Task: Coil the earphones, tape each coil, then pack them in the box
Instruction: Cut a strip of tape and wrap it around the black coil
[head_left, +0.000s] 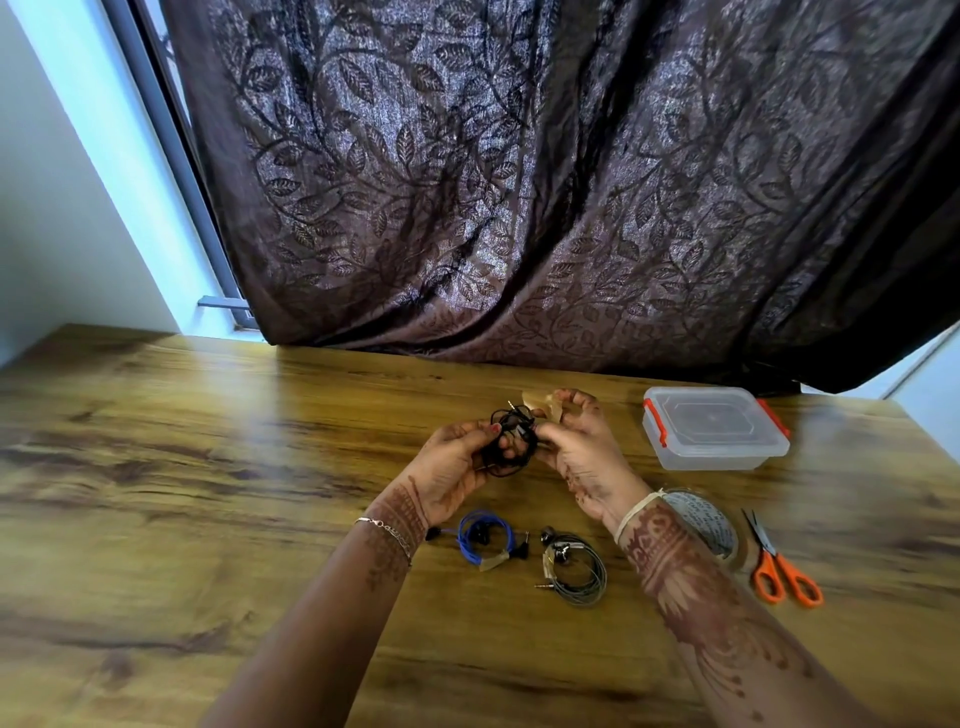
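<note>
Holding a black earphone coil (511, 439) up over a wooden table (208, 467), a person works it between both hands. The left hand (452, 467) has its fingers curled round the near side of the bundle. The right hand (582, 447) pinches the far side, and a tan strip of tape (545, 402) stands up from its fingertips, touching the top of the coil but, as far as can be seen, not yet wrapped round it.

Two sets look finished on the table near the person's wrists. A blue earphone coil (485, 538) lies there with a tab of tape across its lower edge. Just to its right, a grey earphone coil (576, 571) appears to carry a similar band on its left side, though that one is harder to make out.

To the right of the hands, well apart from the coils, the clear plastic box (714, 426) sits with its lid on and its orange clasps down. No cable shows through the lid, so packing seems not to have begun. The tape roll (701, 519) lies partly behind the right wrist, with orange-handled scissors (784, 566) beside it.

By this reading the coiling is done for all three sets in view and the taping is on its last one. Left to do are pressing this strip down, opening the box and laying the three coils inside.
</note>
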